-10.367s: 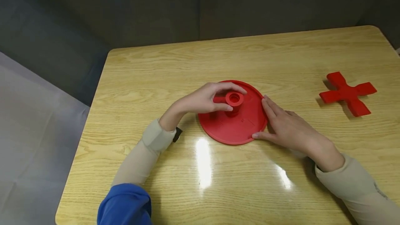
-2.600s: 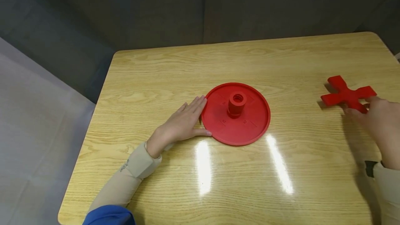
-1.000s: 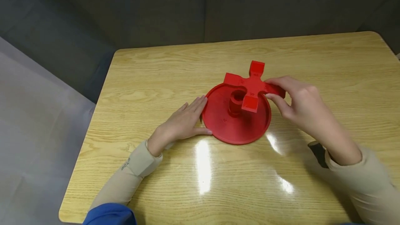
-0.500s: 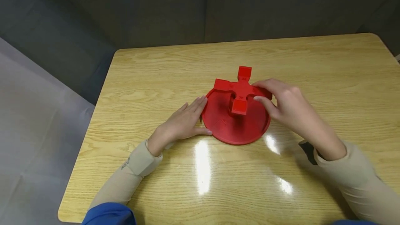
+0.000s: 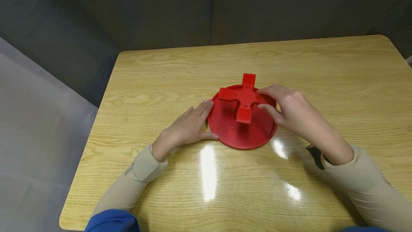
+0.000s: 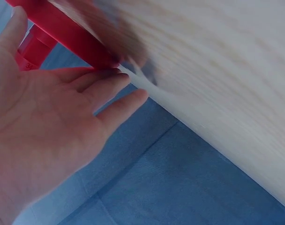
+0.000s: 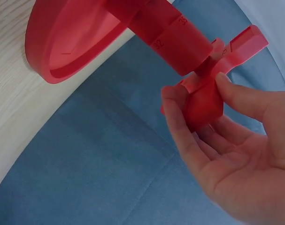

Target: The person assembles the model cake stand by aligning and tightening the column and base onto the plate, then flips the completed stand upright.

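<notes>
A round red base with a raised rim lies on the table. From its middle rises a red post marked with numbers, mostly covered in the head view. Over the post's top sits a red four-armed cross; whether it is fully seated I cannot tell. My right hand pinches the cross's right arm between thumb and fingers. At the base's left rim, my left hand rests with fingers extended, touching the edge.
The wood-grain table carries the base near its middle. Dark grey cloth hangs behind the table, and lighter grey fabric lies off its left edge.
My right hand took the cross from the table's right side and carried it left, then lowered it onto the post. My left hand moved from the post to the base's left rim and stays there.
</notes>
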### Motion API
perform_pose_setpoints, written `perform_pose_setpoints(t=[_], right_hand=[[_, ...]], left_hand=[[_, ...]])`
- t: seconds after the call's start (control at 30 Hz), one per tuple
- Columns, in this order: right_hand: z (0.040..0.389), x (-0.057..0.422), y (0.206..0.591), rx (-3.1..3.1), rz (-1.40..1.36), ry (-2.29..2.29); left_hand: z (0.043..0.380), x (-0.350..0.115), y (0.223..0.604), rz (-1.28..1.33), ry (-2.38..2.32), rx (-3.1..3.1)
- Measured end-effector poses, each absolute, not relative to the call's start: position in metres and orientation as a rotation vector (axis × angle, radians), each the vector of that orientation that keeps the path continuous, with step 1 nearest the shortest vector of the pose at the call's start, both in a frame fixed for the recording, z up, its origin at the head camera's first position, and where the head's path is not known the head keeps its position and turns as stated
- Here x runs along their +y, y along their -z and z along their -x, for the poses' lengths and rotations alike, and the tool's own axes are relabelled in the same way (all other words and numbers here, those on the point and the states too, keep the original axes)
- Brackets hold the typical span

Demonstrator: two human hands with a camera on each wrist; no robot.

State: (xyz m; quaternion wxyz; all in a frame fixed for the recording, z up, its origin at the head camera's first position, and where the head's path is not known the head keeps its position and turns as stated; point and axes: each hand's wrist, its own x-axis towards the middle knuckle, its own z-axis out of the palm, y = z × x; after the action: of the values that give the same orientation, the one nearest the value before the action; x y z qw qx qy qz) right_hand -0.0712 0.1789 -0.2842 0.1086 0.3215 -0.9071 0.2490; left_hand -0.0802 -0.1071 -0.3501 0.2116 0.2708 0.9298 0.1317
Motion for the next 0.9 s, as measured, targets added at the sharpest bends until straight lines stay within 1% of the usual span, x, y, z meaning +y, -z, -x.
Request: perform_pose_setpoints(t=[0.33,0.53,0.63,0.73,0.9], right_hand=[[0.073,0.183,0.282,-2.748,-0.922,-0.742],[0.088,0.196,0.276,-2.730,-0.877,-0.832],[0.103,0.201,0.274,-2.689,-0.954,-0.811],[0.116,0.202,0.276,-2.692,-1.096,-0.780],[0.128,0.195,0.286,-2.746,-1.287,-0.837]], left_hand=[[0.080,-0.107,0.351,-0.757,-0.370,2.593],[0.081,-0.107,0.350,-0.769,-0.364,2.593],[0.081,-0.107,0.350,-0.763,-0.364,2.595],[0.080,-0.107,0.349,-0.759,-0.373,2.591],[0.078,-0.106,0.349,-0.767,-0.383,2.583]])
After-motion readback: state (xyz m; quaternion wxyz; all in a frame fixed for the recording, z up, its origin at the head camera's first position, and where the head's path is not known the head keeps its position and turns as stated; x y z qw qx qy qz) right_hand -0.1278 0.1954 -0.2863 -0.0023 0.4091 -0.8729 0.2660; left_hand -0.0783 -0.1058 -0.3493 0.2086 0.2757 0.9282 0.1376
